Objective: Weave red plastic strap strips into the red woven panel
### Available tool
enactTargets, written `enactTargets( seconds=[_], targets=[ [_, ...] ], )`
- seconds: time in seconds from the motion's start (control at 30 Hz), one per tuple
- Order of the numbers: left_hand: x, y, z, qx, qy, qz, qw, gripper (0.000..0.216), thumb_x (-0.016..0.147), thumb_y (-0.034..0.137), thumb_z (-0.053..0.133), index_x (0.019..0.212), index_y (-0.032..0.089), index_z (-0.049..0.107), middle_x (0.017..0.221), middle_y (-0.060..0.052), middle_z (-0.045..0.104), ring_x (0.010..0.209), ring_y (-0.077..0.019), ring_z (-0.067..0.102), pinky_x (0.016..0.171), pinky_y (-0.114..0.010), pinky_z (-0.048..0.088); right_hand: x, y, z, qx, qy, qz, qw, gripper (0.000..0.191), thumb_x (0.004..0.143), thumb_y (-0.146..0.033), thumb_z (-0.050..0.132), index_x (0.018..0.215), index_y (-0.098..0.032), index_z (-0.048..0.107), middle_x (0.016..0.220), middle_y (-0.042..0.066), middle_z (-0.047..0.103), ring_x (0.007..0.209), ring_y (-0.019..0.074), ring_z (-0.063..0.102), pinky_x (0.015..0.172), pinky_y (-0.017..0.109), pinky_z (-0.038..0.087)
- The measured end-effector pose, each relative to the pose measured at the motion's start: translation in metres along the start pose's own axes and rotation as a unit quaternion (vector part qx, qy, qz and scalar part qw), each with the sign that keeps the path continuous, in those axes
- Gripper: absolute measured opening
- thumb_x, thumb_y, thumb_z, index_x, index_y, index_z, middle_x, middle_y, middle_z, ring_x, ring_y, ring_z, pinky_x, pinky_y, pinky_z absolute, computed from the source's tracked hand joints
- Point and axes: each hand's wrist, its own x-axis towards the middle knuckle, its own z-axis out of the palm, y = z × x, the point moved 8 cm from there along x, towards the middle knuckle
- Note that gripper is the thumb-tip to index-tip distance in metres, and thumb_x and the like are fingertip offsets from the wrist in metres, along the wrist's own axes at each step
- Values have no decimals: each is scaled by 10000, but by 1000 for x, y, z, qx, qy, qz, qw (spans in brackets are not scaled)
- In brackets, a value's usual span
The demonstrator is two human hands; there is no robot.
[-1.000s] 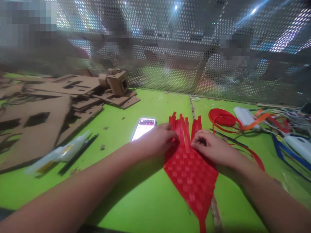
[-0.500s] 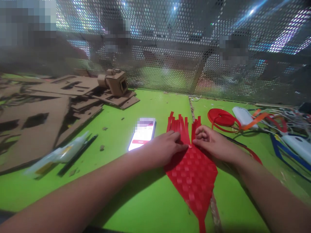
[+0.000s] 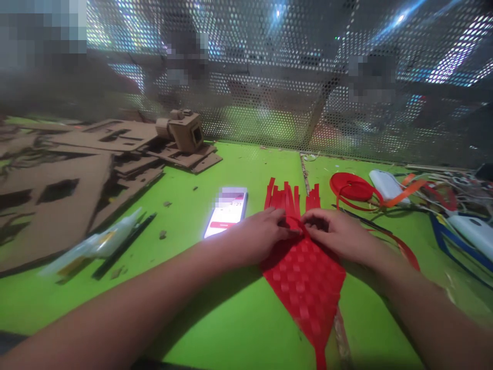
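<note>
A woven red ribbon piece (image 3: pixel 308 277) lies on the green table. Its checkered body narrows to a tail at the bottom, and loose strips fan out at the top. My left hand (image 3: pixel 265 231) rests on its upper left part, thumb and fingers closed at the edge of the weave. From the right, my right hand (image 3: pixel 333 231) pinches a red ribbon strip (image 3: pixel 295 221) that bends across between the two hands. The fingertips partly hide where this strip meets the weave.
A lit phone (image 3: pixel 227 213) lies left of my left hand. Cardboard pieces (image 3: pixel 92 180) pile up at left, near a plastic packet (image 3: pixel 100 239) and a black stick (image 3: pixel 125 246). A red ribbon roll (image 3: pixel 350 186), white devices and tangled cables sit at right. A perforated panel (image 3: pixel 262 92) stands behind.
My right hand has moved slightly down and left, closing in on my left hand. A strip that stood up now bends across between them. My left hand stays almost in place.
</note>
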Motion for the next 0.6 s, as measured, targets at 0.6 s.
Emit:
enactTargets(
  seconds=[0.6],
  targets=[
    [-21,-53,-24,-178,-73,-157,969,238,881,444,676,977,237,743,965,-23,738,780,-153,650,671,-269,465,1,6,-2,-47,-10,27,998,116,876,-310,632,866,-204,679,787,13,674,718,184,588,617,288,402]
  ],
)
